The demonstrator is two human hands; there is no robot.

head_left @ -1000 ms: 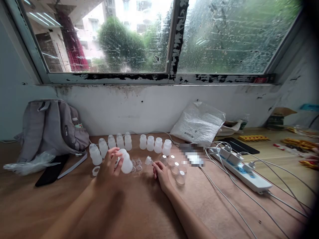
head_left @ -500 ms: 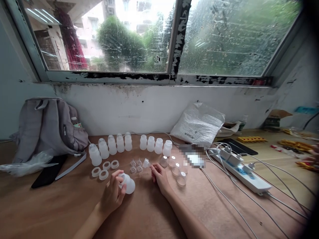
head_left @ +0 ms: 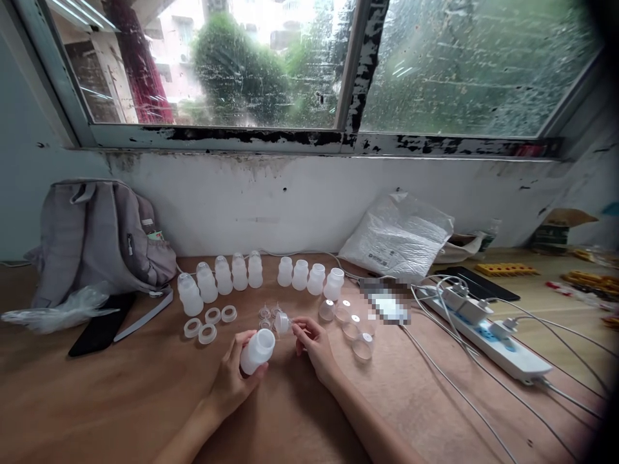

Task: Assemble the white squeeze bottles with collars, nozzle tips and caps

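My left hand [head_left: 231,380] is wrapped round a frosted white baby bottle [head_left: 256,354]. The bottle has no cap and tilts so that its open mouth faces up and to the right. Just right of the mouth, my right hand [head_left: 315,345] pinches the tip of a clear bottle nipple that sits in a screw ring [head_left: 282,323]. Ring and bottle are apart. Behind the ring lie several clear nipples [head_left: 264,314], partly hidden. Loose white screw rings [head_left: 207,333] are grouped at left, and clear dome caps [head_left: 362,347] stand right of my right hand.
Capped bottles [head_left: 223,276] stand in a row at back left, open bottles [head_left: 316,280] at back right. A grey backpack [head_left: 97,238] and a plastic bag [head_left: 62,310] are at left. A silvery pouch [head_left: 399,235], cables and a power strip [head_left: 488,338] lie at right.
My left hand has turned the bottle, so its mouth now points up toward the ring. The nipple and ring in my right hand have turned a little. The view has shifted slightly.
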